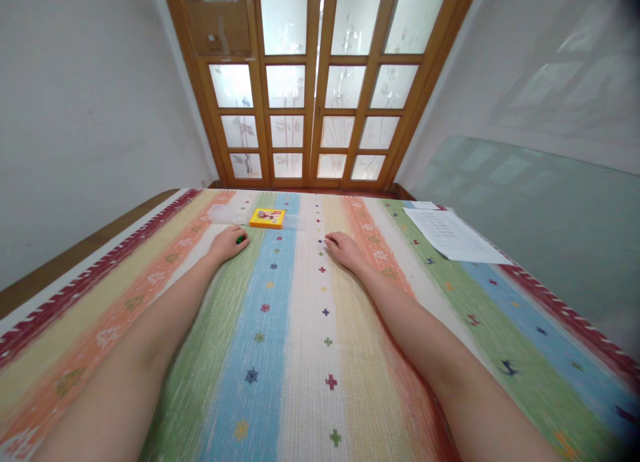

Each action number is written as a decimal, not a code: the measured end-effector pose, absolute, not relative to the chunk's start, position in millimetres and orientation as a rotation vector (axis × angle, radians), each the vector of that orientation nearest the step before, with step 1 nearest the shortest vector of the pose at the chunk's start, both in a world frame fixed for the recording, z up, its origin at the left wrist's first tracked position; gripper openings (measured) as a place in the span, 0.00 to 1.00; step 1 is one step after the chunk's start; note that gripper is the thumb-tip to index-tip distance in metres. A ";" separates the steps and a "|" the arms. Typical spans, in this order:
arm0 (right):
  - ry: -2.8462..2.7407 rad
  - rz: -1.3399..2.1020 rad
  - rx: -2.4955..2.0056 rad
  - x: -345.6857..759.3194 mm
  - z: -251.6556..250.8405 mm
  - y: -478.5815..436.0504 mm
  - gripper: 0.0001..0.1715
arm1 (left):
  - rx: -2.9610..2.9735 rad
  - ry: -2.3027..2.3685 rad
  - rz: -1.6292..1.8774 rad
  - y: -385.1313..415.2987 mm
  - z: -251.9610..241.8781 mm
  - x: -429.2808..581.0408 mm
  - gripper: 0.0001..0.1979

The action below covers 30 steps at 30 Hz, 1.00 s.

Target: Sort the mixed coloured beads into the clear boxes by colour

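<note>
The left hand point(227, 243) lay on the stripy cloth point(300, 355) with its fingers curled around a small green thing point(241, 239) (only a bit peeked out), just near a yellow box point(267, 218). The right hand point(345, 249) lay flat on the cloth too, fingers a little apart, holding nothing. A sheet of paper point(453, 235) sat far off to the right.

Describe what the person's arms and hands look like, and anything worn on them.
Both arms are bare: the left forearm and right forearm show no sleeves anywhere in view. The left hand and right hand wear no gloves. No watch, bracelet or band shows at either wrist. Rings, if any, are too small to tell.
</note>
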State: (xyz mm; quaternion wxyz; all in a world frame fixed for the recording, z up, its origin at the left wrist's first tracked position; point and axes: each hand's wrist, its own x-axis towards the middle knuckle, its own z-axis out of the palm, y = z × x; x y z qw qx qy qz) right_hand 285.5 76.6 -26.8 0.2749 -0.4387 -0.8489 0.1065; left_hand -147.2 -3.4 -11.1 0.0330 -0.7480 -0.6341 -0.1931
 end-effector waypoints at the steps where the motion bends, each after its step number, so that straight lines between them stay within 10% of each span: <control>1: -2.284 0.287 -1.184 285.5 -26.3 76.1 0.19 | -2.309 -1.946 -0.592 -2.0 -11.0 -149.7 0.13; 30: -2.458 0.040 -1.248 277.7 -14.9 61.4 0.20 | -2.544 -1.603 -0.582 -9.5 -7.5 -50.1 0.15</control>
